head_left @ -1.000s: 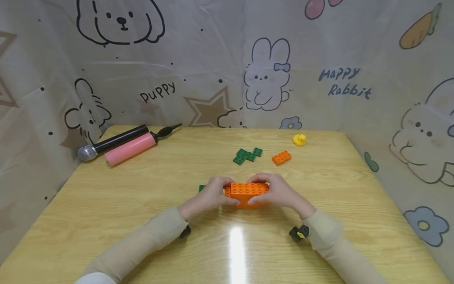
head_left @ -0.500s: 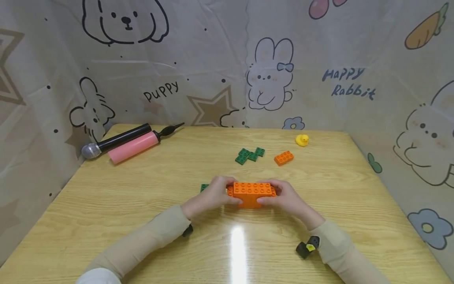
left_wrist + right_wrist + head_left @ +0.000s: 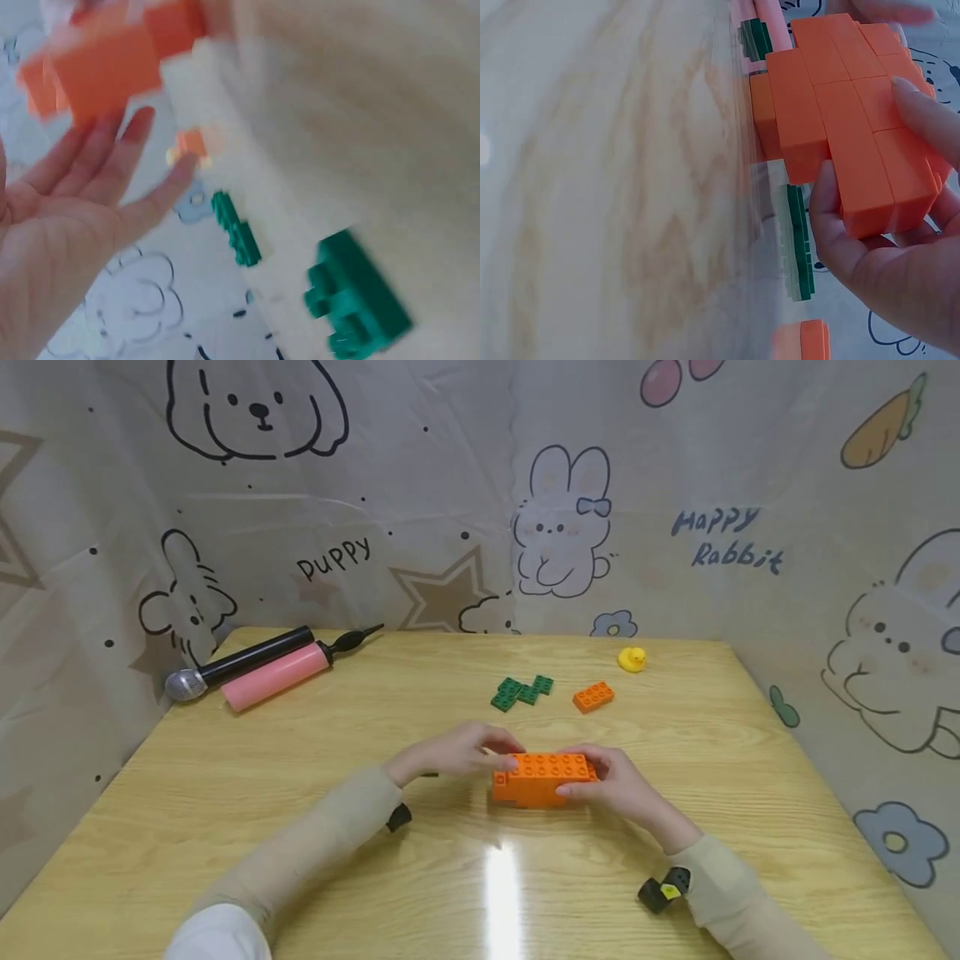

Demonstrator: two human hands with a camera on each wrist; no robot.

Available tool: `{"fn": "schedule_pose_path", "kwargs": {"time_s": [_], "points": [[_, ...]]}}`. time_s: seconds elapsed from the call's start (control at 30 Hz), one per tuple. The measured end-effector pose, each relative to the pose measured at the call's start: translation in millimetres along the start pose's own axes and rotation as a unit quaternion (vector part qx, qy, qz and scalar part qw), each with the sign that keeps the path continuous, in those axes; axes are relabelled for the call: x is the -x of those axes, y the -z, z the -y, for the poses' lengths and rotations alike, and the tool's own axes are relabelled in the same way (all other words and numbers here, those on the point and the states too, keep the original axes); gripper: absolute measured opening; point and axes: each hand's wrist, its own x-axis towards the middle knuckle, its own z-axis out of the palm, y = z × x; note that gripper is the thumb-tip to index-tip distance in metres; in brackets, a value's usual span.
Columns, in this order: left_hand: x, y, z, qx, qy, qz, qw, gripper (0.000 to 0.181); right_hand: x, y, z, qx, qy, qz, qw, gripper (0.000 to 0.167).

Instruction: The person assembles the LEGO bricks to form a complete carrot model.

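- Curtain point(image 3: 427, 452), pale cloth, printed with rabbits, stars, flowers and lettering; hangs behind and at both sides.
- Worktop point(image 3: 315, 752), light wood grain, one bright streak of reflection at the near side.
- Sleeves, beige, two: left point(image 3: 307, 835), right point(image 3: 738, 893); each with a black device at the wrist.
- Microphone point(image 3: 258, 656), black body, silver head; far left of the worktop.
- Pump point(image 3: 276, 677), pink body, black nozzle; lies alongside the microphone.
- Left hand point(image 3: 457, 752): fingers extended and apart, at the left end of the orange block; contact cannot be told, the left wrist view being blurred.
- Right hand point(image 3: 618, 783): clamped on the right end of the orange block, thumb on its near face, fingers round the far side.
- Orange block point(image 3: 536, 781), built of several bricks joined, studs up; near the middle of the worktop, between the hands.
- Green bricks point(image 3: 507, 693), small cluster; beyond the orange block.
- Orange brick point(image 3: 593, 697), loose, eight studs; right of the cluster.
- Duck point(image 3: 632, 660), yellow; near the far right corner.
- Lone green brick point(image 3: 364, 292), by the left wrist, mostly hidden in the head view.
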Motion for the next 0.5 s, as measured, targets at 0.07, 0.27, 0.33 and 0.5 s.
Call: {"fn": "schedule_pose_path", "kwargs": {"time_s": [0.07,0.27,0.33,0.5], "points": [[-12.2,8.4,2.5,0.029,-0.009,-0.007,0.9995,0.039,2.8,2,-1,-0.004,-0.002,-0.004,1.0,0.051],[-64.5,19.9,4.5,-0.024,0.025,-0.069,0.997,0.039,6.4,4,-2,-0.015,0.001,-0.002,0.9999,0.05],[-82.3,20.0,4.7,-0.055,0.037,-0.077,0.9949,0.041,7.1,4,-3,-0.019,0.002,-0.001,0.9998,0.05],[-119.8,16.6,7.4,-0.099,0.065,-0.085,0.9893,0.049,8.3,4,-2,-0.021,0.004,-0.001,0.9998,0.05]]}}
